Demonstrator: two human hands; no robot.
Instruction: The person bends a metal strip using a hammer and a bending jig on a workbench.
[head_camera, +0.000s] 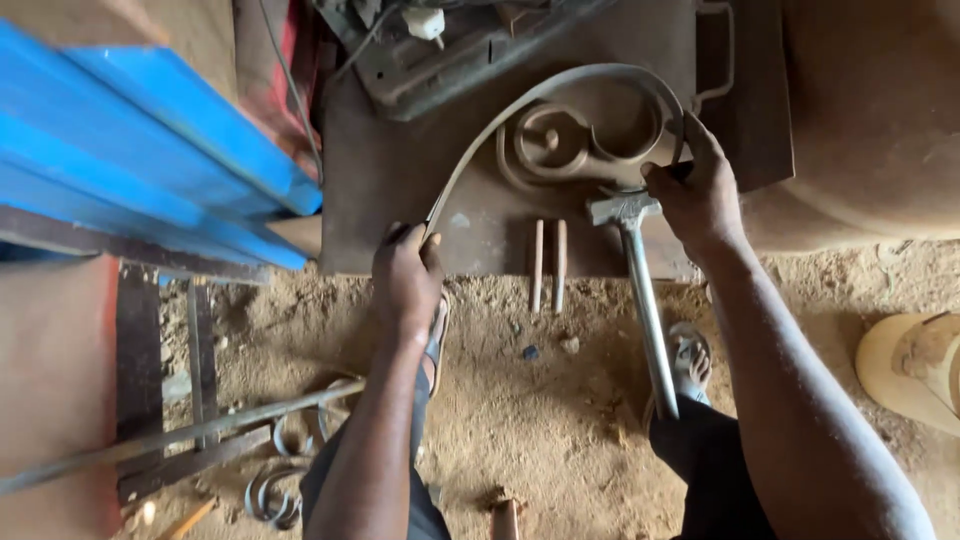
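flat steel strip (520, 105), bent into a long curve, runs across a rusty brown metal work plate (400, 190): from the near edge of the plate it sweeps up and to the right, then wraps around a spiral bending jig (555, 140) fixed to the plate. left hand (405, 280) is clenched around the near end of the strip at the plate's front edge. right hand (700, 195) grips the far, curled end of the strip just to the right of the jig, fingers wrapped over it. a hammer (640, 290) lies with its head on the plate, touching or just beside the right hand, its long metal handle reaching down over the sandy ground (540, 410). two short rods (548, 265) lie side by side at the plate's near edge, between the hands. blue metal sheets (130, 150) stand to the left. curled scrollwork pieces (275, 490) lie on the sand at lower left, near a long thin bar (180, 435). a sandalled foot (690, 365) rests by the hammer handle.
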